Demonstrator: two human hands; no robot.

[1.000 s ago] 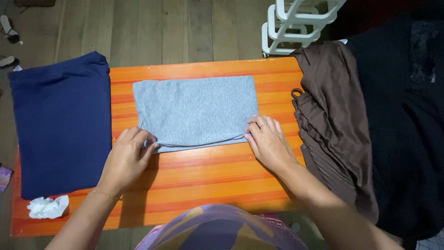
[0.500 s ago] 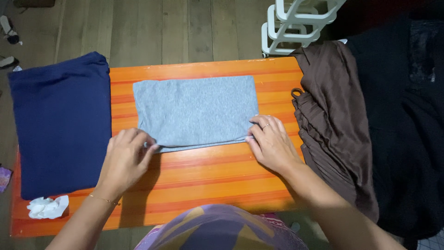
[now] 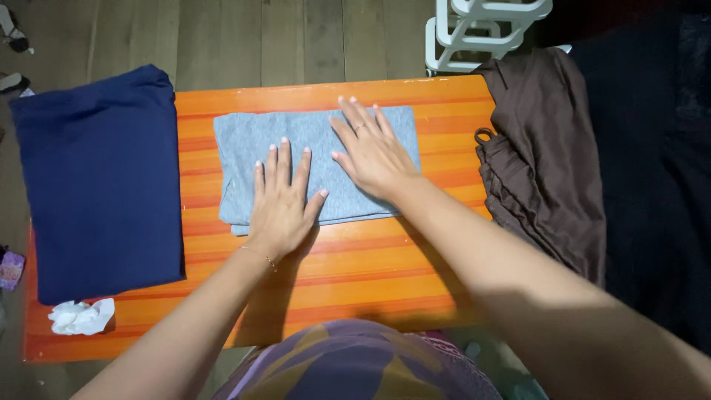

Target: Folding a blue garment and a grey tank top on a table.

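On table (image 3: 311, 281) | grey cloth (image 3: 244, 141) folded | left hand (image 3: 283, 200), right hand (image 3: 372, 152) flat, spread wide, pressing | risk: push skews fold

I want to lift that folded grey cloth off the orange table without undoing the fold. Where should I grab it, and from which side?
Probably the two short ends of the folded grey cloth, taken from left and right at once. It lies flat, long side across the orange table, layered edges towards the person. The left hand and right hand press flat on its middle; the ends are free.
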